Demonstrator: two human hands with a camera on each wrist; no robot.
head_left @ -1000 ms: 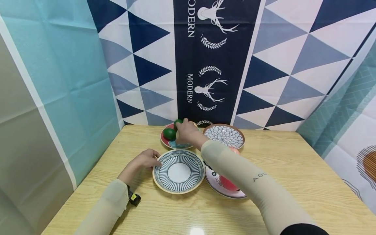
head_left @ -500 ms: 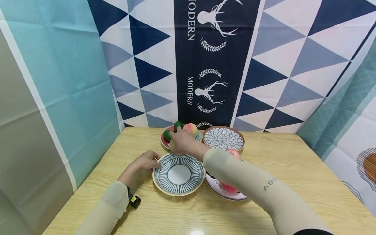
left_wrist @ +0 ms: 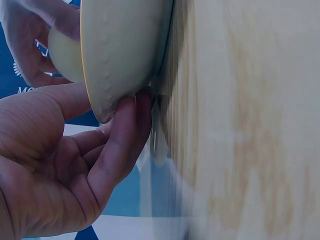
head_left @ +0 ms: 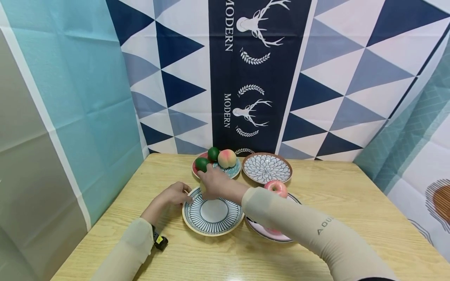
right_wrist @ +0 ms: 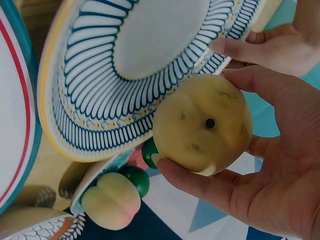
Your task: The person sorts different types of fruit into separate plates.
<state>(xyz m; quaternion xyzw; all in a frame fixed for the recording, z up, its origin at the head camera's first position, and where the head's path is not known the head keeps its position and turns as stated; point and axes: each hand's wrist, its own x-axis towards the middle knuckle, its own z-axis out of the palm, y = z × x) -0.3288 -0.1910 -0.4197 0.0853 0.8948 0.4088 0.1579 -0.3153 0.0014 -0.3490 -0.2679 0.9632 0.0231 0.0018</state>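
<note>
My right hand (head_left: 217, 182) holds a round yellow fruit (right_wrist: 200, 107) between thumb and fingers, over the far left part of a striped plate (head_left: 214, 228). Dark specks and a small dark hole mark its underside; which kind of fruit it is, I cannot tell. My left hand (head_left: 177, 193) grips the plate's left rim, thumb on top and fingers underneath, as the left wrist view shows. Behind stands a red and teal plate (head_left: 233, 172) with two green fruits (head_left: 201, 164) and a peach (head_left: 227, 158).
A plate with a flower pattern (head_left: 267, 168) stands at the back right. Nearer, a pink plate (head_left: 260, 230), partly behind my right forearm, bears a red apple (head_left: 276, 188) and another reddish thing. A patterned curtain (head_left: 246, 70) rises behind the table.
My right hand has lifted the yellow fruit off the red and teal plate and brought it nearer, over the striped plate. The peach shows fully now. The left hand stays on the rim.
</note>
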